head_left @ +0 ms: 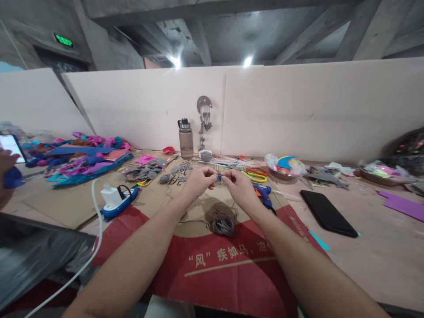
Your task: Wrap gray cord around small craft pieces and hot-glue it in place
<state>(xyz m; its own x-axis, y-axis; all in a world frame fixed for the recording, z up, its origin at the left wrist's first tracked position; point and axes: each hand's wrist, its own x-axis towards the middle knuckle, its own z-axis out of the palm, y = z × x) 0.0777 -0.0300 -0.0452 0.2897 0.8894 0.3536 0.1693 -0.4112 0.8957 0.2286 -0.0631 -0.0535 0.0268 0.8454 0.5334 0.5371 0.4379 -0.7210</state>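
Over the middle of a cardboard sheet [212,276], my left hand [200,180] and my right hand [237,182] are close together, fingers pinched. A small dark-blue piece [219,177] shows between the fingertips of both hands; its kind is too small to make out. Below them lies a loose bundle of grey yarn [224,223], with a strand trailing left. Right of my right hand are scissors [255,177] with yellow handles, and a blue glue gun [263,192]. Grey felt pieces [147,170] are heaped left of my left hand.
A water bottle [186,140] and a grey hanging ornament [204,108] are at the back by the white partition [298,106]. A blue power strip [119,204] with a white cable sits left. A black phone [327,213] lies right. Another person's hand [7,165] is at far left.
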